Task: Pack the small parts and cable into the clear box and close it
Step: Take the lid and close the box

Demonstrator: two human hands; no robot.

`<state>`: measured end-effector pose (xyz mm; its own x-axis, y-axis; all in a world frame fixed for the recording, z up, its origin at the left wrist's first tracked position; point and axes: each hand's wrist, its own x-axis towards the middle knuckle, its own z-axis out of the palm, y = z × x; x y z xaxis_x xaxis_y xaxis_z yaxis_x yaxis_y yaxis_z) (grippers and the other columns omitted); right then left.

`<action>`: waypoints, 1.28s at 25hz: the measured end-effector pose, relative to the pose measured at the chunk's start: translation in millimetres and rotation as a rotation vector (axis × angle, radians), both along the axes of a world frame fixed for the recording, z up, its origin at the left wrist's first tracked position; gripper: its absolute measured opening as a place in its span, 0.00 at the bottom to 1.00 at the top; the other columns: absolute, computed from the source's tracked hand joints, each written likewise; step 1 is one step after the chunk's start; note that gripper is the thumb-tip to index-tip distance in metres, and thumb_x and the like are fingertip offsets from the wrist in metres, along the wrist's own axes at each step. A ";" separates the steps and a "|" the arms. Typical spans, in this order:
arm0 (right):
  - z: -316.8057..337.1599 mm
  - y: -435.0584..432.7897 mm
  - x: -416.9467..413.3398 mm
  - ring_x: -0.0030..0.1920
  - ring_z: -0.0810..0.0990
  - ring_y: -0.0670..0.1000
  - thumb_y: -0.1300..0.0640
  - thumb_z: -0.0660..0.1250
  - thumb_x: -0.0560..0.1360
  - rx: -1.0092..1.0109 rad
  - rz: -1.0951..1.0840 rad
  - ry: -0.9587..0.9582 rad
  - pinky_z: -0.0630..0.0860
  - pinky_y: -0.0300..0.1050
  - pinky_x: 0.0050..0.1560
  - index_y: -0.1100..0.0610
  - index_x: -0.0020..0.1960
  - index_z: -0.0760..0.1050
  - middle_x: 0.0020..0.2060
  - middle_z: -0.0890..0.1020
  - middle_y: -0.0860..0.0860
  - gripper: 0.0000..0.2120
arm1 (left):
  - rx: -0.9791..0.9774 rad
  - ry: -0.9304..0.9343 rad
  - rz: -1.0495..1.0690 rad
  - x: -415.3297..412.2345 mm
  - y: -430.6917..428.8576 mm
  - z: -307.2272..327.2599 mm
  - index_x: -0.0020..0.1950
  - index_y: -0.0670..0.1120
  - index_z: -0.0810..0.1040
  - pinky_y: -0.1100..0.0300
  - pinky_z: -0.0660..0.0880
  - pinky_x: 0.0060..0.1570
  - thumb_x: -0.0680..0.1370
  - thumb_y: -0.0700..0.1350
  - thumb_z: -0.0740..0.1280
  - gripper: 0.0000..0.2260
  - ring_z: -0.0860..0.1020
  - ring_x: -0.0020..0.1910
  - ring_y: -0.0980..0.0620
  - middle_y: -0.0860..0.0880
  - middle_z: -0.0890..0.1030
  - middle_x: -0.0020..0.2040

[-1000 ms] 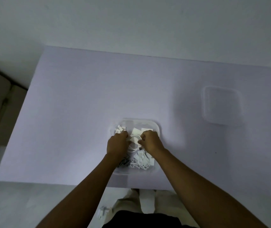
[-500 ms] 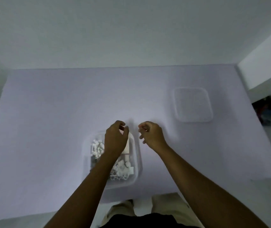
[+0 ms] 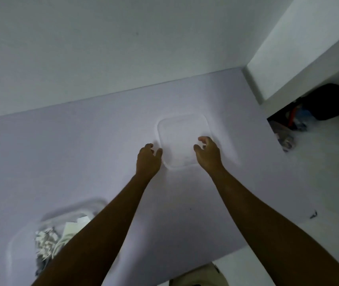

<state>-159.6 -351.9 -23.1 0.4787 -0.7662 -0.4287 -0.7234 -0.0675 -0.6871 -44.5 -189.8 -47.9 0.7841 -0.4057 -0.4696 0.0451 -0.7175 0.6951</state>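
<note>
My table (image 3: 61, 153) is a plain, pale lilac sheet that runs back to a bare grey-white wall (image 3: 123, 48), and its far edge meets the wall in a straight line. At the right a white pillar (image 3: 308, 50) juts out from the wall beside the table's back corner. Below it, on the pale floor (image 3: 319, 182), a dark rounded object (image 3: 329, 102) sits over some blurred clutter (image 3: 286, 129) that I cannot make out. A small dark scrap (image 3: 313, 214) lies at the table's right edge, and a tiny dark speck (image 3: 190, 208) marks the surface between my forearms.

The clear lid (image 3: 182, 137) lies flat on the far right part of the table. My hands are apart, one on each side of it, with fingers loosely curled and nothing in them. My left hand (image 3: 148, 159) is just beside the lid's left edge. My right hand (image 3: 207, 151) hovers over its near right corner, and I cannot tell whether either one touches the plastic.

The clear box (image 3: 9, 252) stands uncovered at the near left, well apart from the lid and partly hidden by my left forearm. Inside it are a heap of small white parts (image 3: 43, 242), a loop of white cable (image 3: 58, 247) and a white card (image 3: 72, 225), all blurred.
</note>
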 end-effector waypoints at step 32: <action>16.1 320.0 -22.4 0.33 0.71 0.47 0.47 0.72 0.74 0.400 0.108 -0.142 0.69 0.42 0.37 0.52 0.43 0.77 0.31 0.72 0.48 0.09 | 0.069 -0.269 0.481 -44.7 367.4 54.8 0.65 0.39 0.75 0.53 0.70 0.57 0.80 0.50 0.65 0.18 0.77 0.55 0.43 0.42 0.81 0.55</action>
<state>-182.0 -32.0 -7.0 0.6225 -0.4958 -0.6056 -0.6233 0.1539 -0.7667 -89.2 177.6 6.8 0.9694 0.0518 -0.2401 0.2060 -0.7040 0.6797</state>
